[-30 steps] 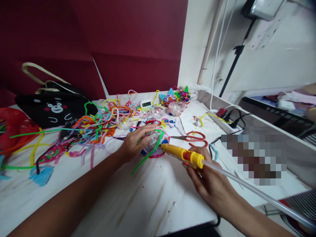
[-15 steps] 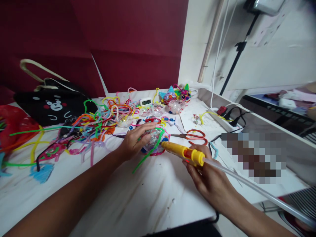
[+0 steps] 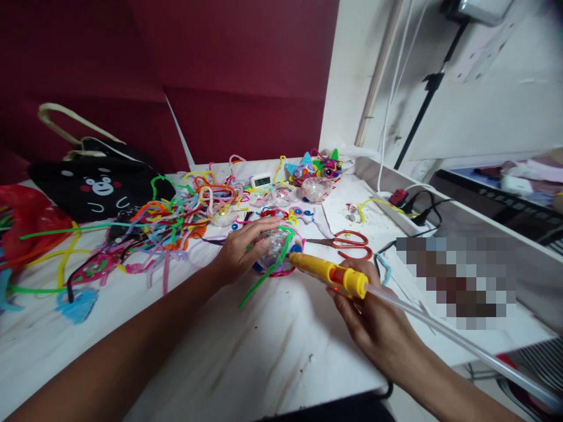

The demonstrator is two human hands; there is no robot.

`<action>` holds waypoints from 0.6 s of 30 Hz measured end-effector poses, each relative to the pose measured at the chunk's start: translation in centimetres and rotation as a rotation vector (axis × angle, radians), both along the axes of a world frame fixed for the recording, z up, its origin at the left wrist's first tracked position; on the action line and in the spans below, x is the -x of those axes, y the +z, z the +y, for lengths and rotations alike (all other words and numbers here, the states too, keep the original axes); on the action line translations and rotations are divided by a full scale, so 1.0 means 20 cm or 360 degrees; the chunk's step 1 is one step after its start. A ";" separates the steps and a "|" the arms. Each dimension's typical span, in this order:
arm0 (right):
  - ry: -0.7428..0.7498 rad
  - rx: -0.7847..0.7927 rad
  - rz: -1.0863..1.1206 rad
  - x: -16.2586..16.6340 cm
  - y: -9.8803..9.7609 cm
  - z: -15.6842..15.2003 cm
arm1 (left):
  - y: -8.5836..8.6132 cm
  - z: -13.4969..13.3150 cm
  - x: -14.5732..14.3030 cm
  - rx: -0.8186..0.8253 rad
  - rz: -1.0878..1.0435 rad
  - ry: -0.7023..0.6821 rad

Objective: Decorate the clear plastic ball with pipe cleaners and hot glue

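My left hand (image 3: 241, 251) is curled over a clear glittery ball (image 3: 275, 248) wrapped in coloured pipe cleaners, pressing it on the white table (image 3: 246, 351). A green pipe cleaner (image 3: 259, 280) trails from the ball toward me. A yellow glue gun (image 3: 328, 274) with a long clear glue stick (image 3: 444, 334) out its back sits in the grip of my right hand (image 3: 373, 319). The gun's nozzle touches the right side of the ball.
A heap of coloured pipe cleaners (image 3: 167, 223) spreads over the table's left half. Red scissors (image 3: 349, 243), clear balls (image 3: 314, 189), a small digital clock (image 3: 263, 180), finished cat-like figures (image 3: 314, 167), a black bear-face bag (image 3: 99, 187) and a power strip with cables (image 3: 407, 214) surround the work.
Almost nothing has changed: both hands keep their hold, and the view has shifted slightly.
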State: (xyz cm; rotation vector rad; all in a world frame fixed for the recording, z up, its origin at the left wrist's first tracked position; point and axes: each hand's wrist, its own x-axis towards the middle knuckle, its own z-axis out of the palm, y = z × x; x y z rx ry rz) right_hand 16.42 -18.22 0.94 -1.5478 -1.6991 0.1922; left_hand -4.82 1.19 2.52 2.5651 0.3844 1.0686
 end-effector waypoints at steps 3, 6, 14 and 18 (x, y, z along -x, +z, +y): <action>-0.0050 0.0003 0.0001 0.02 0.02 -0.01 | 0.00 0.00 0.00 -0.0007 0.0007 -0.0004; -0.0022 0.0021 -0.0010 0.03 0.02 -0.02 | 0.00 0.00 0.00 -0.0013 -0.0001 0.0004; 0.0017 0.0014 -0.0002 0.00 -0.01 -0.01 | 0.00 0.00 0.00 -0.0010 0.0014 0.0021; 0.0058 0.0026 0.0017 0.01 -0.01 -0.01 | -0.01 0.00 0.01 0.0006 0.0016 0.0026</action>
